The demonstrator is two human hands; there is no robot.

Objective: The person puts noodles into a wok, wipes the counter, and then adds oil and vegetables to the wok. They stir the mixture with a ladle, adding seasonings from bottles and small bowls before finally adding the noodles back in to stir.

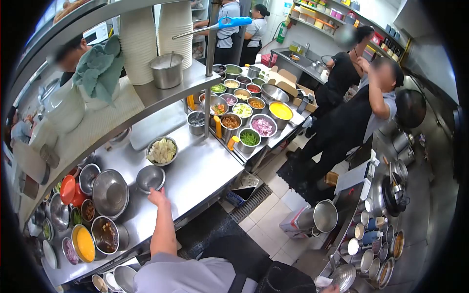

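The bowl (150,177) was round and metal, its inside a smooth, dull grey shading darker toward the base, its thin rim catching paler light. It was at the surface (207,163), between a basin (110,193), wider and also metal, and a dish of pale chopped vegetables (162,151). The left hand (157,196) had its grip closed on the bowl's near rim. The right hand (331,289), partly cut off, was beside a skimmer (344,277); I cannot tell its grip.

Left arm (163,229) stretched forward; left fingers (155,195) curled
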